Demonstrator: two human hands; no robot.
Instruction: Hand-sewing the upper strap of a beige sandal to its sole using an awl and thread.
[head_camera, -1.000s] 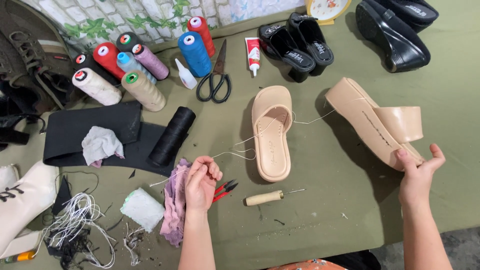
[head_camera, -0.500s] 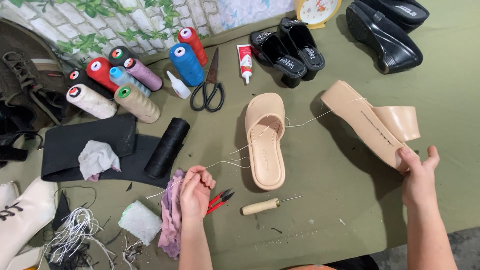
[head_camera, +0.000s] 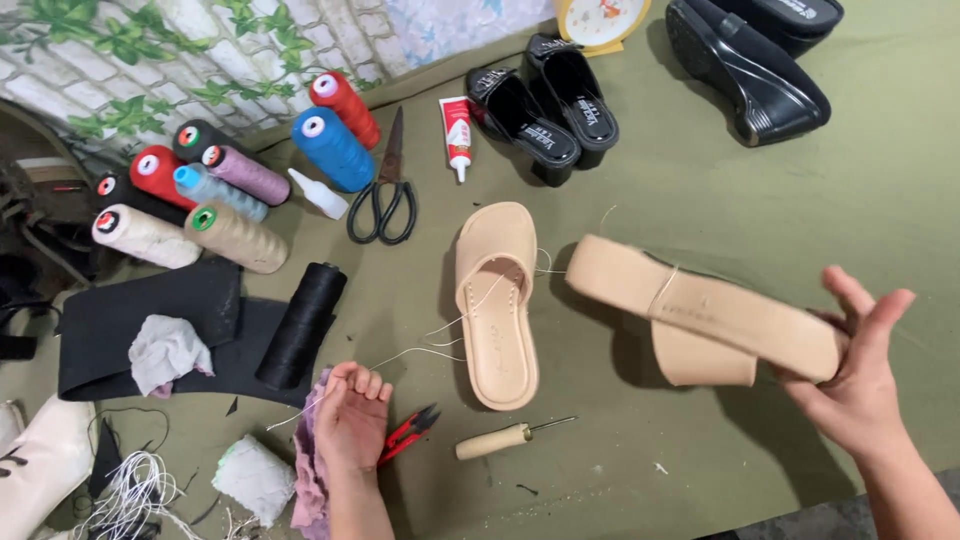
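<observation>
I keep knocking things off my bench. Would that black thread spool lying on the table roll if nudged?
Probably. The black thread spool is a cylinder lying on its side, so a sideways push likely rolls it. The black cloth beneath it might slow it.

The beige sandal in the right hand was smeared by motion, so its stitching could not be read, and its heel end was hidden behind the palm. Inside the closed left hand the grip on the white thread was concealed. The yellow clock and one black wedge shoe were cut off by the top edge. The white boot ran off the left edge, and the pink cloth off the bottom.
</observation>
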